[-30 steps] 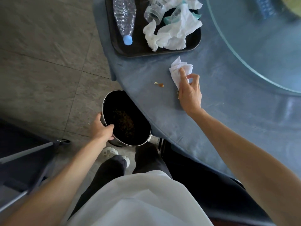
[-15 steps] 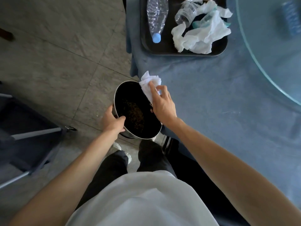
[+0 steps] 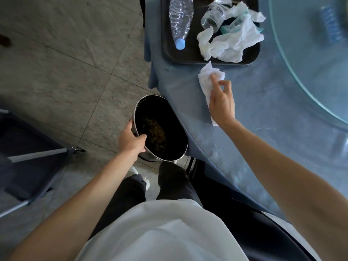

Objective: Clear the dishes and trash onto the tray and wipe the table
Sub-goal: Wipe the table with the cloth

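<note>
Now the right hand (image 3: 222, 104) pinches a crumpled white paper napkin (image 3: 208, 81) over the blue-clothed bench (image 3: 263, 117), just below the near rim of the dark rectangular tray (image 3: 165, 51). Down to its left, the left hand (image 3: 131, 141) grips the round black metal bin (image 3: 160, 129) against the bench edge. Whether the napkin touches the cloth is unclear; the tray's far end is cut off.

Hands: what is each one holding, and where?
The left hand grips the black bin by its rim. The right hand holds a crumpled white tissue pinched in its fingers.
</note>
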Demonstrator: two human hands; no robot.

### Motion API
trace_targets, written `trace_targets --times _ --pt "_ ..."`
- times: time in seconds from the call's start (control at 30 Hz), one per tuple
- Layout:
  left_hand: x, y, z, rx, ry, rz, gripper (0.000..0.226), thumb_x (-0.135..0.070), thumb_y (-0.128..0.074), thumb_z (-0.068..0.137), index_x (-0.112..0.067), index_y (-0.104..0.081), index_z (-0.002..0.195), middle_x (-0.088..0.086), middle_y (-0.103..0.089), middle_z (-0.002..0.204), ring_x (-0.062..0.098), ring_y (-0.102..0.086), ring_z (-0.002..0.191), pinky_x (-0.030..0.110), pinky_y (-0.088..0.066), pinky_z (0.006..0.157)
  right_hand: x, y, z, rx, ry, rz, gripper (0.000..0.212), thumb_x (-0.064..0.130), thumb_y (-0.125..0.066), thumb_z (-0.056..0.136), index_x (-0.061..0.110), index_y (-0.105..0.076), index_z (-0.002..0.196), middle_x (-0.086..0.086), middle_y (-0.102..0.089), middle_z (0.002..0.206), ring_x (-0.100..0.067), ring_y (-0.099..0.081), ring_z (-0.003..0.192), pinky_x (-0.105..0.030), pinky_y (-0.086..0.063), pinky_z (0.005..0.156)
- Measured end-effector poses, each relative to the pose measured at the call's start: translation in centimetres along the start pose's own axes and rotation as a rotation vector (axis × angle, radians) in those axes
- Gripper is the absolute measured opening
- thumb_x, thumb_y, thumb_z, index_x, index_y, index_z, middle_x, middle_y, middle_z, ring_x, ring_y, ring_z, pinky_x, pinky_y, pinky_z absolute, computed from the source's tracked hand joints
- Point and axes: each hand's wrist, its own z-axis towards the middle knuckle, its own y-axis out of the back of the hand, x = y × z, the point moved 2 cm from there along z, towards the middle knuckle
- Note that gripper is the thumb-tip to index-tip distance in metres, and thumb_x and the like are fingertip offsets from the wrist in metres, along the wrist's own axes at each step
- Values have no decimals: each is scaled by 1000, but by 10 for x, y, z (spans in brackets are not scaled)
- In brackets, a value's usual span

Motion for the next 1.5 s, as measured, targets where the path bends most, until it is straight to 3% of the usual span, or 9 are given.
trace_targets --times 0.2,0.4,0.63,0.8,1.0,1.17,1.3,1.4,1.5 --pt "8 -1 1 18 21 -11 66 2 -66 89 -32 -51 144 3 -62 131 27 -68 95 37 -63 54 41 -42 -39 91 45 -15 72 -8 -47 92 19 -36 158 -16 -48 139 -41 -54 104 -46 -52 72" --pt "17 9 -4 1 15 -61 61 1 -64 89 -36 -56 136 -9 -60 117 25 -68 92 34 -61 53 108 -88 -97 349 378 114 72 -10 -61 86 12 -43 151 -17 -54 128 -38 -58 95 -47 -58 65" --pt "54 37 9 -28 66 -76 72 -4 -65 89 -39 -44 148 -2 -57 138 15 -66 80 35 -63 54 106 -103 -99 300 247 105 63 0 -61 96 16 -42 154 -16 -54 129 -38 -62 103 -49 -60 66" --pt "96 49 34 -57 107 -98 75 -4 -66 85 -39 -46 148 1 -67 124 8 -67 64 37 -63 53 110 -128 -116 336 214 96 55 24 -40 102 18 -42 157 -13 -56 133 -35 -66 100 -42 -57 62" --pt "165 48 85 -17 139 -123 67 -10 -68 76 -40 -56 135 -9 -71 110 16 -72 92 36 -64 76 115 -190 -130 321 102 193 47 16 -46 109 16 -45 156 -13 -54 144 -18 -54 117 -25 -45 85" --pt "245 25 157 4 209 -64 66 -29 -67 63 -41 -60 128 -7 -74 107 23 -74 95 50 -63 76 99 -275 -137 415 10 172 46 25 -44 110 24 -43 156 0 -49 153 -12 -47 129 -32 -44 94" --pt "280 1 203 23 133 -55 55 -15 -70 78 -23 -64 132 -4 -72 105 21 -71 97 45 -60 85 78 -348 -142 425 -5 177 43 24 -47 108 20 -48 152 0 -54 149 -8 -53 121 -22 -38 84" --pt "312 -16 237 27 133 -56 57 -11 -68 82 -23 -60 137 -4 -68 113 15 -65 102 41 -56 94 58 -397 -149 453 -39 198 42 25 -47 108 19 -49 149 1 -54 146 6 -49 109 -20 -44 84" --pt "342 -27 263 35 125 -39 60 -18 -67 77 -29 -62 135 -9 -67 114 19 -68 102 44 -58 90 41 -436 -160 458 -91 184 40 25 -49 106 22 -49 146 4 -58 139 2 -55 102 -22 -47 82"
